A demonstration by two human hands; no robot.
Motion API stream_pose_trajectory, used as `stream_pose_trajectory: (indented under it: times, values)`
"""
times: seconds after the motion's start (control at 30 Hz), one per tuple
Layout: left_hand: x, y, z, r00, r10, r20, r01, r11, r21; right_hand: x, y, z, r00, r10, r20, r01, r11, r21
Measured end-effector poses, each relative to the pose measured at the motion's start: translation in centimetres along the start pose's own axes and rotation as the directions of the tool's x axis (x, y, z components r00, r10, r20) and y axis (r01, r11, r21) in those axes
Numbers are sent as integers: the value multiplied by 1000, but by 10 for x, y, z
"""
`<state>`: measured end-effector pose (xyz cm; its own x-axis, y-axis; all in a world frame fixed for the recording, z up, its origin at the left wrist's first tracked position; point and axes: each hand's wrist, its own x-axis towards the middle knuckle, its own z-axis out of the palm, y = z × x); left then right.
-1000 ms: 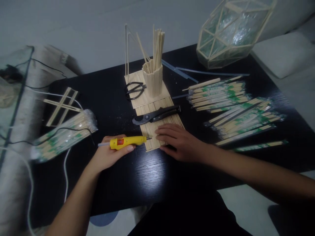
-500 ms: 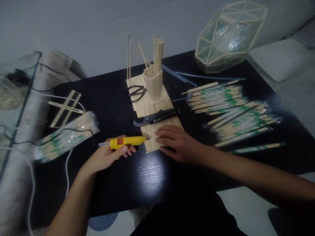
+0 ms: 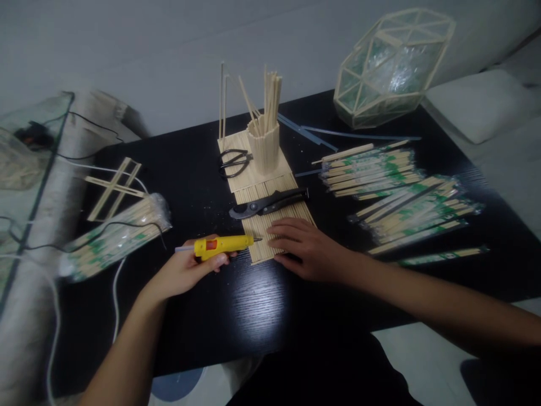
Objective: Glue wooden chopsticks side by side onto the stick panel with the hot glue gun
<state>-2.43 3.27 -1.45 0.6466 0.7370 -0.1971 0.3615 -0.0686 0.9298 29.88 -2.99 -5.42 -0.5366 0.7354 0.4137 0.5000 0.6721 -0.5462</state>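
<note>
My left hand point(image 3: 192, 268) is closed round a yellow hot glue gun point(image 3: 224, 245), whose nozzle points right over the near end of a mat of thin wooden sticks point(image 3: 270, 232). A glue stick pokes out of the gun's back. Fingers stretched out, my right hand point(image 3: 304, 248) lies on the mat's right side. Black-handled pruning shears point(image 3: 268, 203) rest across the mat just beyond that hand. Farther back, a cup made of sticks point(image 3: 265, 148) stands on a flat wooden panel point(image 3: 236, 176) and holds several upright sticks. Black-handled scissors point(image 3: 234, 162) lie beside the cup.
Packets of wrapped chopsticks point(image 3: 418, 208) lie at the right, another bag of chopsticks point(image 3: 118, 239) at the left with cables around it. Clear glue sticks point(image 3: 359, 133) lie at the back. A faceted glass-like frame point(image 3: 393, 67) stands at the back right. A glass tank point(image 3: 25, 169) borders the left.
My left hand has moved the glue gun slightly to the right, its nozzle now farther over the mat. My right hand stays in place on the mat.
</note>
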Motion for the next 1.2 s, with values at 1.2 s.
stream_pose_trajectory:
  times: [1.2]
  values:
    - [1,-5,16,996,83,-18,-75,960,270,1,-1,1,1000,10,-14,-11,1000,-4]
